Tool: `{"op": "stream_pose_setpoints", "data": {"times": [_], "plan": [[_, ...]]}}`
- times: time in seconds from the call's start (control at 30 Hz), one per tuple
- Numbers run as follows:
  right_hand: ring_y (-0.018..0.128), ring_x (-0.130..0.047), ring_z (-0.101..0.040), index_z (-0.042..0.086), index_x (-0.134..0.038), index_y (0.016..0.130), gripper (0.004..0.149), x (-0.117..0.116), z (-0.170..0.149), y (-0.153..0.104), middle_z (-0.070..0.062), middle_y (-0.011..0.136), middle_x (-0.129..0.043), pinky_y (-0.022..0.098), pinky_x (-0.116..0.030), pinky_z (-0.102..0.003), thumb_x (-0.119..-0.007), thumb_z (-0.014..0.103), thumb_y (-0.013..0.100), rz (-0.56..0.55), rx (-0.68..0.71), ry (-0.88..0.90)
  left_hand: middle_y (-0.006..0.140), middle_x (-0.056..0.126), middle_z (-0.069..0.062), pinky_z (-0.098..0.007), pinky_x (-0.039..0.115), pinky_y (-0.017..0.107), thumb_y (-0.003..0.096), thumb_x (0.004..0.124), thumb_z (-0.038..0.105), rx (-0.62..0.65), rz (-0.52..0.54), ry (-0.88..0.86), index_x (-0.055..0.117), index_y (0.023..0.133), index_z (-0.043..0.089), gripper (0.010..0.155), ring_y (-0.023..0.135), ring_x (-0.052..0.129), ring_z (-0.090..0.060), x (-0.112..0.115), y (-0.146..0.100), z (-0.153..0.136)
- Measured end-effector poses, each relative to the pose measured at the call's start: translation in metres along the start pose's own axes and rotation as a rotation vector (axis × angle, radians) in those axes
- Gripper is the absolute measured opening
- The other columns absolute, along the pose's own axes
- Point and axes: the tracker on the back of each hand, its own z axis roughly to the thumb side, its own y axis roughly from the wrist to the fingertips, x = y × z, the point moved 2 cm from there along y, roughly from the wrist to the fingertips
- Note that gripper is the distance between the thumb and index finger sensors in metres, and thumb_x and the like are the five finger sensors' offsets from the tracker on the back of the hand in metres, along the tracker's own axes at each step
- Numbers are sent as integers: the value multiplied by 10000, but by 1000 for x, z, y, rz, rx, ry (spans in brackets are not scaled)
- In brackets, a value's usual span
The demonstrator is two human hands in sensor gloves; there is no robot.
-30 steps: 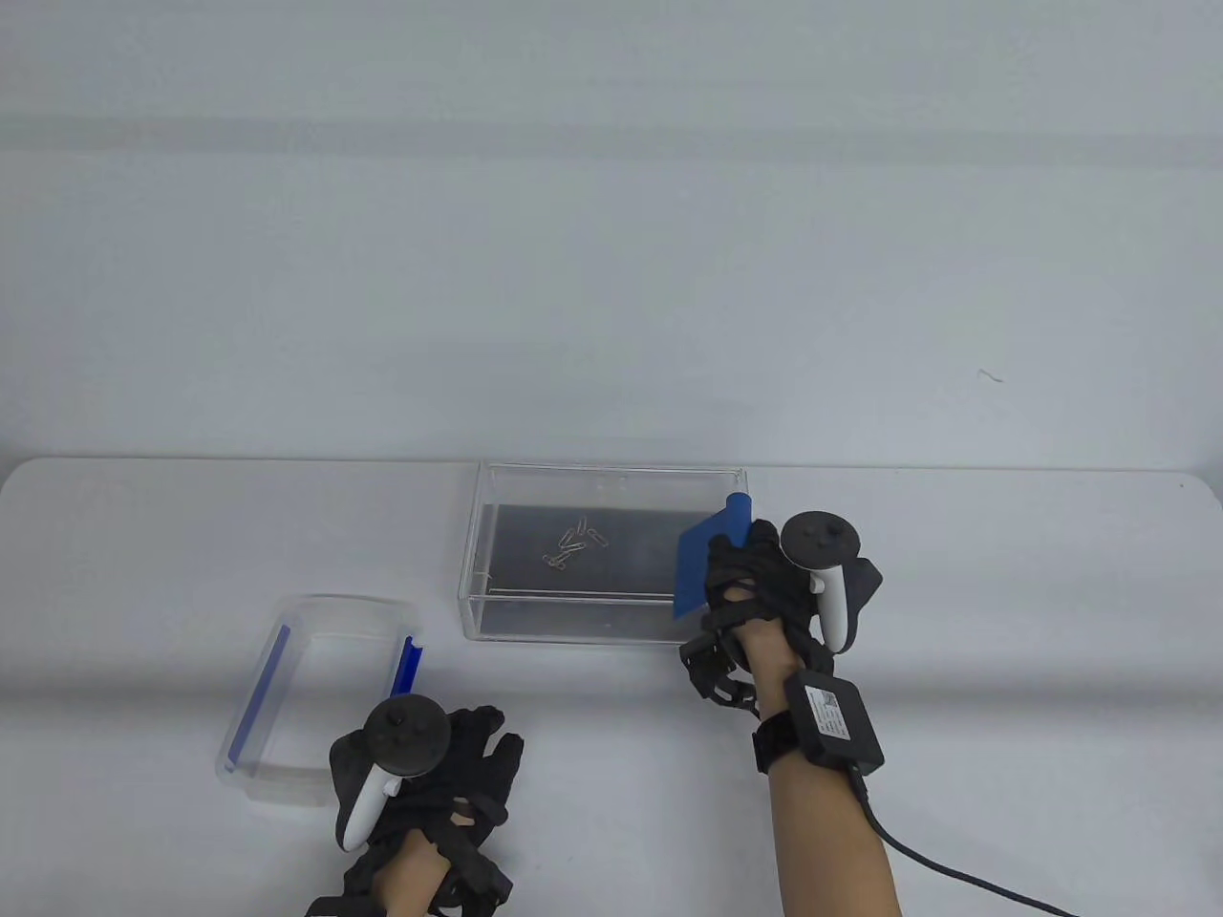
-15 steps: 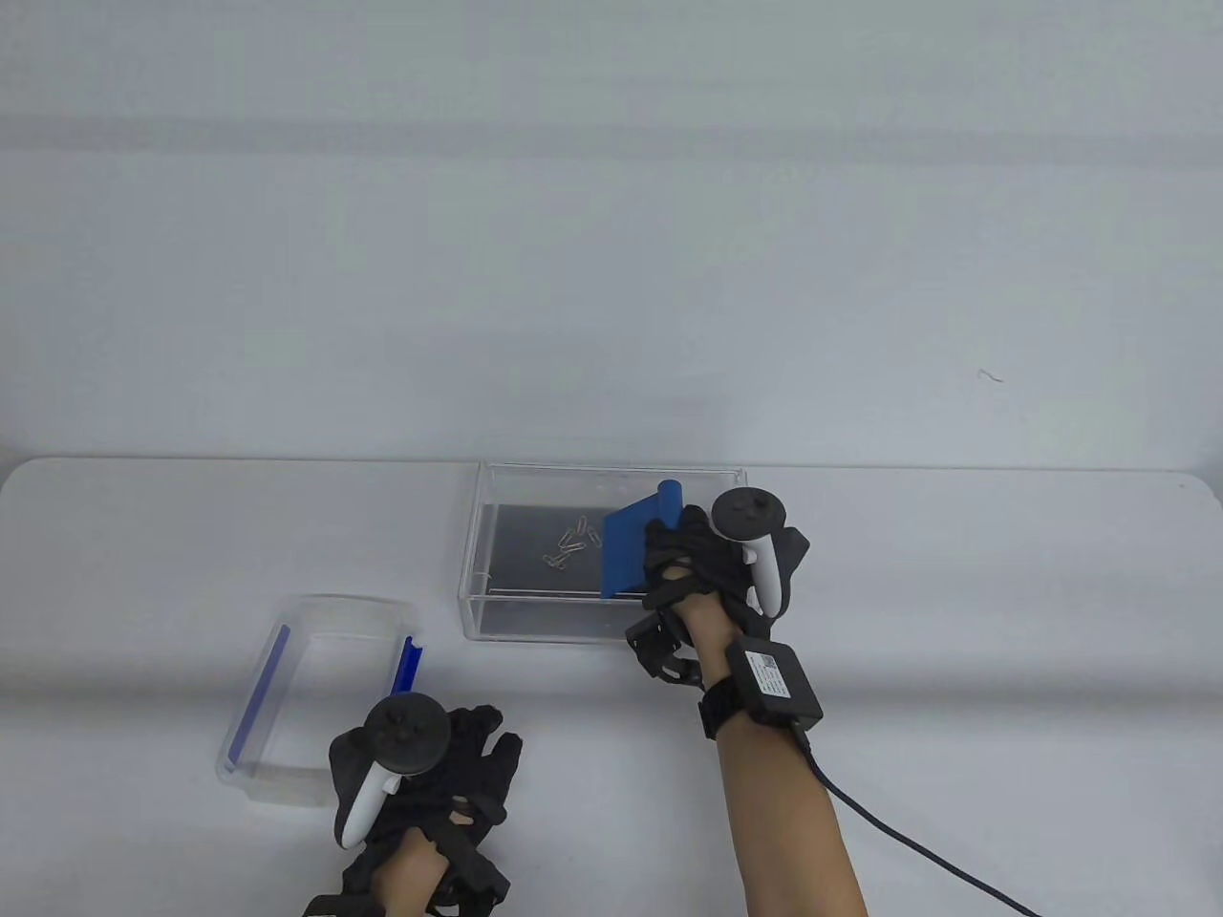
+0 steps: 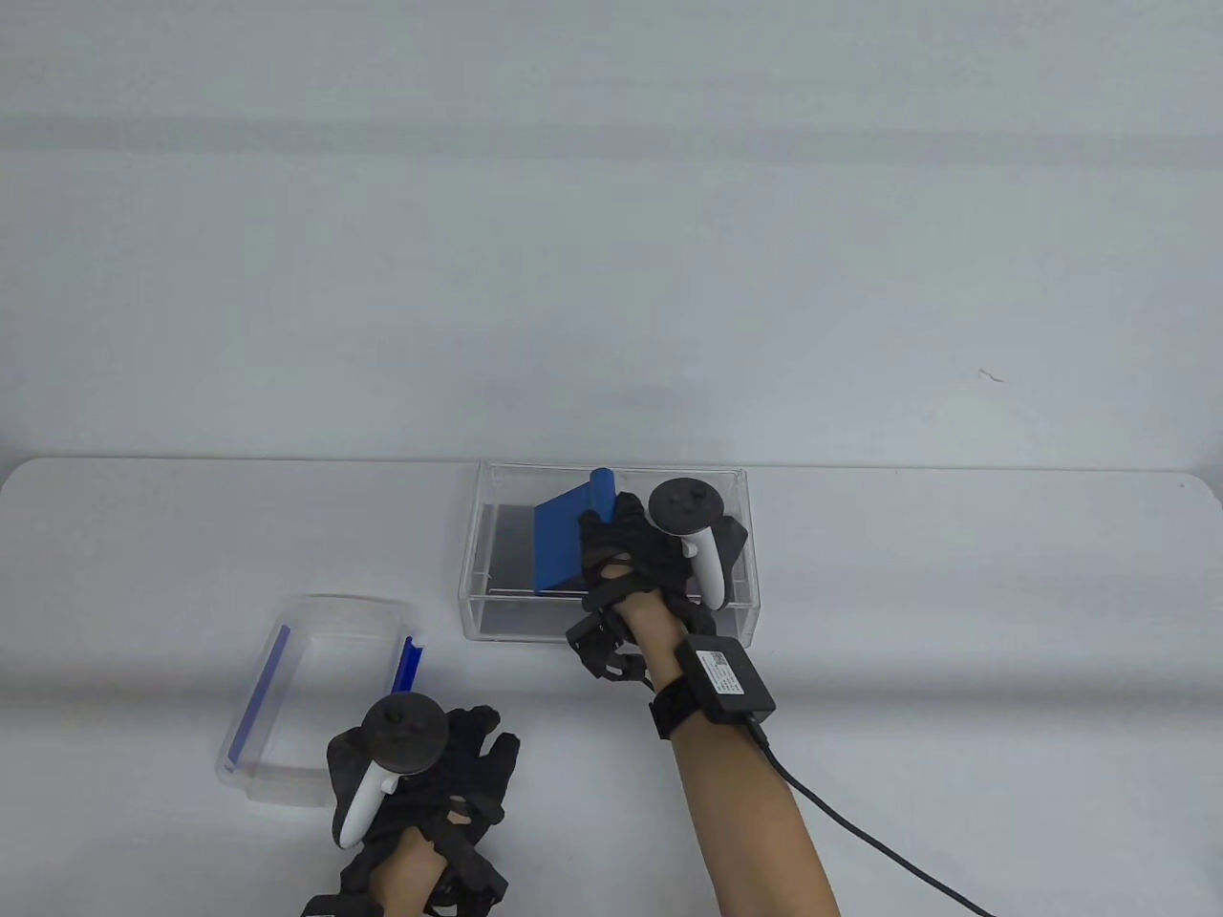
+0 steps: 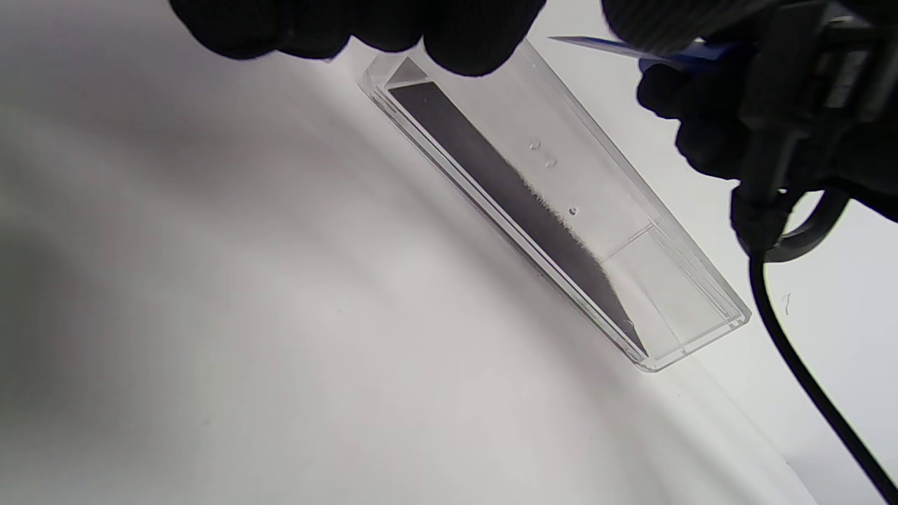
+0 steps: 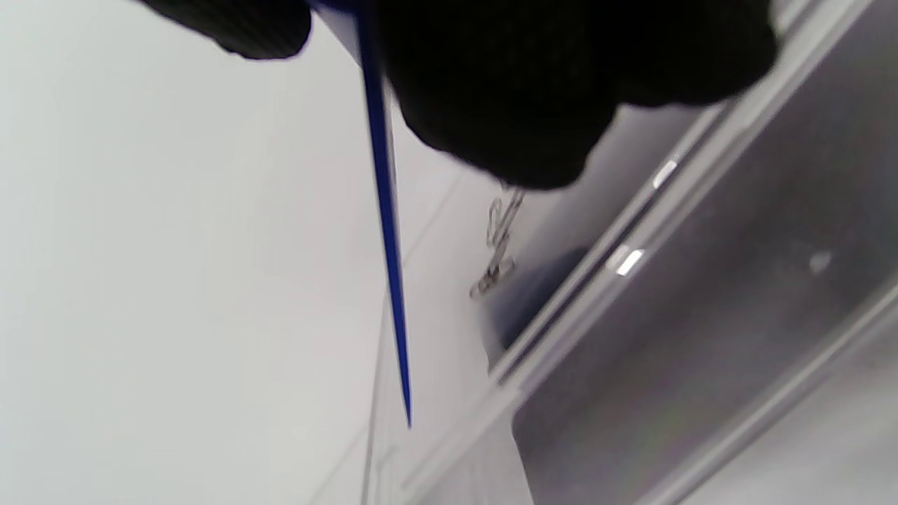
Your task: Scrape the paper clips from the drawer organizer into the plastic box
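Blue scraper (image 3: pixel 564 544) pinched in right hand (image 3: pixel 635 564) fingers; paper clips (image 5: pixel 499 242) lie just beside them.

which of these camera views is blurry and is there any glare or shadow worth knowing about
Right wrist view: soft and smeared; the blue scraper edge and paper clips lack crisp outlines. Left wrist view: sharper on the drawer organizer, with dark gloved fingers out of focus. Table view: even light, soft shadows, no strong glare.

A small dark speck (image 3: pixel 990 375) on the white backdrop (image 3: pixel 611 239).
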Motion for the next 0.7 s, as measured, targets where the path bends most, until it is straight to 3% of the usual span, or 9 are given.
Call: {"op": "stream_pose_setpoints", "data": {"times": [0.17, 0.53, 0.7], "plan": [[200, -924, -66, 128, -286, 1002, 734, -1, -7, 4, -46, 797, -759, 262, -835, -285, -645, 499, 482, -47, -38, -41, 1022, 437, -184, -553, 616, 651, 466, 641, 528, 1, 3, 39, 544, 1006, 128, 679, 937, 532, -478, -1, 1, 0], [180, -936, -108, 108, -328, 992, 731, 58, -34, -3, -80, 777, -780, 241, -836, -319, -682, 467, 463, -173, -116, -32, 1021, 438, -186, -555, 614, 651, 466, 642, 526, -5, 2, 44, 547, 1006, 125, 679, 937, 530, -480, -2, 1, 0], [287, -938, -125, 143, -320, 1002, 721, 75, -14, -14, -77, 808, -750, 328, -825, -341, -688, 458, 468, -225, -62, -123, 1021, 438, -187, -554, 616, 650, 465, 643, 527, -7, 7, 48, 547, 1005, 128, 678, 936, 532, -480, -3, 1, -1]]}}
